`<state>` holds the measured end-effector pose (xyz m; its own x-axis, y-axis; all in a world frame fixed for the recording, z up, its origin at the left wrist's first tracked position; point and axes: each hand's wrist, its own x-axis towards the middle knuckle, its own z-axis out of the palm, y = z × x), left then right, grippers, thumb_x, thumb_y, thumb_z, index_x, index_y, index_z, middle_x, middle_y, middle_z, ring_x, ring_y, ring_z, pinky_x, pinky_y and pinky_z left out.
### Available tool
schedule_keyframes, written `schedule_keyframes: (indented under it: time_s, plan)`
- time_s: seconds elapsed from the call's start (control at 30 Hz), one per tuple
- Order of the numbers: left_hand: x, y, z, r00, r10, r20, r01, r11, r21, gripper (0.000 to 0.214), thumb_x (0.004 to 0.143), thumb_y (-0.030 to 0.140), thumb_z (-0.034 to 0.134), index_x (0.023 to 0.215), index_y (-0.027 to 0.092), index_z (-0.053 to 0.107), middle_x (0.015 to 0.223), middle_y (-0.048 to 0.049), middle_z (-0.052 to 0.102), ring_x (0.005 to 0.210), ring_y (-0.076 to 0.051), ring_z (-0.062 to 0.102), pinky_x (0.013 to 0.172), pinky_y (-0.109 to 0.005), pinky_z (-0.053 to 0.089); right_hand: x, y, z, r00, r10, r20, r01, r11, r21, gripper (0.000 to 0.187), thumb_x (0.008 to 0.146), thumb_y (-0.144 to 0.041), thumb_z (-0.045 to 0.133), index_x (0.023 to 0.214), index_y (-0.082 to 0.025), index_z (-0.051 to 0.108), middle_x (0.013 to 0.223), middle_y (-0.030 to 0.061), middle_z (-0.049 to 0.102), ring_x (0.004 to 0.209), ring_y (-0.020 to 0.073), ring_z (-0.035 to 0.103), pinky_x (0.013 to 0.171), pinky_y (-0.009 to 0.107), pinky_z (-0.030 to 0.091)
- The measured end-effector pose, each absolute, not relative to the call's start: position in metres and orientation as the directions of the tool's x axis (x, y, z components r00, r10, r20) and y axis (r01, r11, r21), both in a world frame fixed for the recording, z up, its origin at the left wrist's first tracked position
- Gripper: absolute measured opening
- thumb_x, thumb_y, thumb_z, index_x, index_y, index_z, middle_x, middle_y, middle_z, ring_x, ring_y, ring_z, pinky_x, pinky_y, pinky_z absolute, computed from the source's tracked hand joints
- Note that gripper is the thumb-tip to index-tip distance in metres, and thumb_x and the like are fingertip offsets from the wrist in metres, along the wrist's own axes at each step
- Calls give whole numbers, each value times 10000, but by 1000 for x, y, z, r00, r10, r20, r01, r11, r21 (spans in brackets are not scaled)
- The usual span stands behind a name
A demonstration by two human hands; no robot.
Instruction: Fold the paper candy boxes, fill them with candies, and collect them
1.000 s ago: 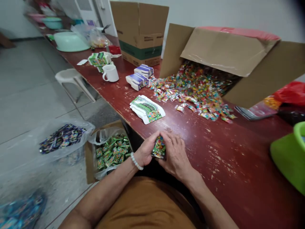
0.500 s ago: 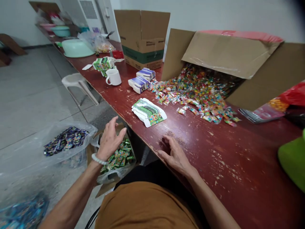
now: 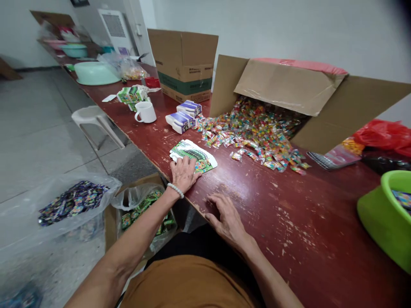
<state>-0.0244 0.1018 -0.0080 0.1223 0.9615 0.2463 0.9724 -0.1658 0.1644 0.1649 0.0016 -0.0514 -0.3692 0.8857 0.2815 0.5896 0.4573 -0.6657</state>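
Observation:
A fanned stack of flattened green-and-white cartons [image 3: 205, 161] lies near the front edge of the red table. My left hand [image 3: 184, 173], with a beaded bracelet at the wrist, rests over the near side of the stack, fingers extended on it and not wrapped round. Its palm hides part of the cartons. To the right, my right hand [image 3: 224, 216] is at the table edge, thumb apart from loosely curved fingers, holding nothing. Beyond the stack, small wrapped candies [image 3: 257, 132] spill from a tipped cardboard box [image 3: 282, 85].
Purple-and-white cartons [image 3: 184, 119], a white mug [image 3: 146, 112] and an upright cardboard box [image 3: 183, 64] stand farther back. At right is a green basin [image 3: 385, 214]. Below the table's left edge, a bag-lined box holds green packets [image 3: 135, 216], beside a bag of dark packets [image 3: 75, 199].
My left hand has moved right and forward, from above the box of green packets onto the carton stack. My right hand stays by the table edge. The view has shifted slightly.

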Motion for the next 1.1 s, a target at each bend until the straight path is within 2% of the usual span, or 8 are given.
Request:
schedule_keyframes:
  time_s: [0.23, 0.37, 0.5, 0.57, 0.63, 0.73, 0.83, 1.1]
  plan:
    - [-11, 89, -8, 21, 964, 266, 913, -127, 387, 344, 863, 325, 592, 1161, 156, 566, 1238, -204, 524, 1171, -382, 395, 972, -539, 236, 167, 0, -54, -337, 900, 277, 542, 427, -724, 368, 835, -249, 631, 1200, -224, 593, 1230, 123, 624, 1143, 300, 563, 1000, 522, 444]
    - [3, 68, -14, -19, 971, 240, 783, -135, 608, 174, 924, 267, 494, 1055, 190, 579, 1077, -129, 623, 1077, -301, 511, 951, -459, 310, 169, 2, -54, -174, 978, 118, 319, 170, -932, 448, 831, -354, 661, 1244, -229, 540, 1198, 118, 626, 1055, 263, 614, 955, 491, 483]
    - [16, 35, -20, -1, 987, 158, 563, -130, 816, 92, 888, 296, 560, 922, 213, 542, 865, -30, 635, 811, -186, 592, 757, -311, 428, 179, 4, -46, 128, 985, -113, -115, -99, -988, 649, 772, -448, 727, 1324, -265, 440, 1258, 87, 578, 933, 194, 657, 779, 347, 551]
    - [18, 19, -22, 84, 995, 60, 368, -87, 926, 140, 847, 312, 608, 881, 204, 525, 800, -6, 611, 725, -149, 576, 677, -269, 435, 184, 4, -39, 165, 976, -142, -215, -105, -971, 581, 766, -429, 745, 1267, -258, 506, 1179, 58, 616, 895, 168, 654, 753, 294, 543]
    - [17, 8, -22, 276, 959, -56, 95, 31, 995, 264, 786, 383, 670, 905, 188, 537, 788, -4, 609, 692, -137, 576, 644, -257, 444, 185, 1, -29, 134, 984, -120, -230, -87, -969, 460, 776, -397, 747, 1173, -237, 579, 1059, 41, 657, 852, 157, 646, 741, 268, 535]
    - [10, 2, -17, 662, 732, -159, -216, 390, 895, 484, 641, 471, 789, 958, 160, 595, 808, -24, 646, 672, -147, 613, 637, -271, 474, 178, -4, -10, -1, 996, -94, -176, -93, -980, 359, 809, -384, 722, 1111, -222, 613, 897, 28, 666, 719, 144, 615, 638, 242, 517]
    - [6, 2, -9, 836, 532, -135, -262, 603, 754, 479, 577, 480, 832, 846, 123, 660, 702, -38, 656, 600, -150, 610, 609, -274, 486, 165, -8, 9, -169, 980, -106, -151, -132, -980, 371, 845, -398, 686, 1162, -227, 592, 807, 7, 630, 660, 132, 584, 578, 221, 495]
    - [1, 0, -5, 733, 670, -119, -290, 465, 837, 320, 671, 398, 768, 794, 114, 685, 683, -77, 679, 605, -172, 617, 606, -269, 482, 154, -14, 20, -307, 938, -162, -266, -248, -931, 685, 828, -379, 707, 1412, -348, 352, 1031, 23, 571, 540, 86, 526, 375, 195, 457]
